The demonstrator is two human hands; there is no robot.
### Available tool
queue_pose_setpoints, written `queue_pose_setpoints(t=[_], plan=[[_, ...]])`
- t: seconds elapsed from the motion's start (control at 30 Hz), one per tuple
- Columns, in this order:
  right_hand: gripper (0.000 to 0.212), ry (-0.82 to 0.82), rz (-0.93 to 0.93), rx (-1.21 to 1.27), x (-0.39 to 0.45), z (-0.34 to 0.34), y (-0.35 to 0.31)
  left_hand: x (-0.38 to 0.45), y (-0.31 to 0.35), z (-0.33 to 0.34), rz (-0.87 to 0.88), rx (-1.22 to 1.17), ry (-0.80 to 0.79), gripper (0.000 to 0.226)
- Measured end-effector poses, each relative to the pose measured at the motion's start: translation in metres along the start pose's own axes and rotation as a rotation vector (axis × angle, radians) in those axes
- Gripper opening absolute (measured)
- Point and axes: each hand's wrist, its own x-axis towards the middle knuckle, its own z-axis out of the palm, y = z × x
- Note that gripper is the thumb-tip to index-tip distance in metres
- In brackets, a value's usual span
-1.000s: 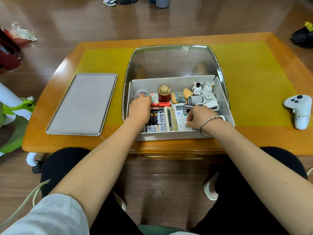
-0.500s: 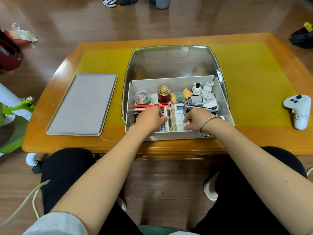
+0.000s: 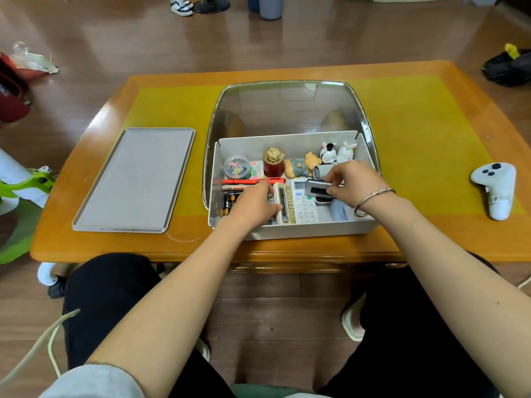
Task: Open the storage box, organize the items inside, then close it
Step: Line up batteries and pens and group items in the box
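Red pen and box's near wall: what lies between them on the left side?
In the head view, batteries lie between the red pen and the storage box near wall, partly covered by the left hand.

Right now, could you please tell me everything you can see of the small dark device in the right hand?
The dark device is a small flat rectangular slab, black with a grey rim and a darker strip along its face. The right hand pinches it by its ends, tilted, above the white remote inside the box.

White storage box, grey tray, orange table with yellow mat, possibly black batteries.
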Motion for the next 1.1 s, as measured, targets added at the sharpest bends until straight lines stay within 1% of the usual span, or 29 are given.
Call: queue_pose_setpoints(t=[0.1,0.17,0.23,0.4,0.5,0.6,0.67,0.77,0.83,0.9,0.93,1.0,1.03,1.1], plan=[[0.017,0.055,-0.022,-0.038,0.0,-0.001,0.007,0.0,-0.002,0.0,0.01,0.018,0.026,0.036],[0.021,0.065,-0.047,-0.048,0.002,0.0,0.01,-0.001,-0.003,0.0,0.013,0.01,0.031,0.037],[0.026,0.04,-0.08,-0.062,0.005,0.004,0.008,-0.001,-0.003,0.001,0.01,-0.009,0.029,0.039],[0.033,-0.02,-0.12,-0.195,0.016,0.016,-0.005,0.0,0.001,0.005,-0.009,-0.018,0.027,0.042],[0.033,-0.027,-0.131,-0.252,0.019,0.018,-0.007,0.0,0.0,0.004,-0.014,-0.023,0.027,0.041],[0.028,-0.011,-0.175,-0.227,0.019,0.017,-0.004,0.0,-0.002,0.005,-0.021,-0.022,0.028,0.039],[0.025,0.05,-0.18,-0.12,0.018,0.013,-0.001,-0.001,-0.003,0.005,-0.026,-0.028,0.045,0.035],[0.02,0.152,-0.116,0.186,0.015,0.004,0.004,-0.003,-0.003,0.006,-0.019,-0.057,0.099,0.028],[0.025,0.21,-0.113,0.331,0.012,-0.001,0.006,-0.004,-0.001,0.006,0.015,-0.108,0.17,0.024],[0.03,0.24,-0.125,0.468,0.008,-0.008,0.008,-0.005,0.002,0.004,0.081,-0.163,0.233,0.028],[0.031,0.236,-0.13,0.524,0.006,-0.011,0.008,-0.006,0.004,0.003,0.133,-0.18,0.239,0.033],[0.03,0.172,-0.14,0.626,0.002,-0.015,0.005,-0.007,0.012,0.002,0.248,-0.183,0.208,0.042],[0.029,0.123,-0.154,0.681,0.0,-0.016,0.002,-0.008,0.018,0.001,0.29,-0.184,0.186,0.043],[0.027,0.047,-0.19,0.772,-0.002,-0.016,-0.004,-0.009,0.029,0.002,0.332,-0.21,0.16,0.035]])
